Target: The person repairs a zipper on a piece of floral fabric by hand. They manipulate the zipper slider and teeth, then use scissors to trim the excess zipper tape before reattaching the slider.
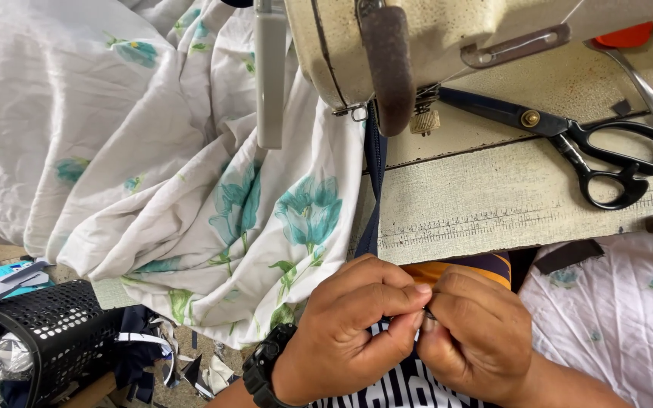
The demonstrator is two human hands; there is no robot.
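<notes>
While the worn cream sewing table (493, 204) is stretching across the upper right, with a measuring scale printed along its front edge, one old beige sewing machine (417, 38) is sitting over it. One pair of black-handled scissors (568, 136) is lying on the table just right of the machine, blades pointing toward the needle area. One large white cloth with teal flowers (190, 174) is spilling off the left of the machine and hanging down toward the floor. A single dark navy strip (372, 196) is running down from under the machine head, over the table edge, toward the hands.

Low in the view, the left hand (349, 332) and the right hand (474, 332) are pressing together, fingers curled nearly closed, fingertips pinching something small between them; what it is cannot be told. One black wristwatch (266, 370) is sitting on the left wrist.

At the lower left, one black mesh basket (54, 332) is standing beside scattered fabric scraps (183, 366) on the floor. Another pale flowered cloth (614, 310) is lying at the lower right.
</notes>
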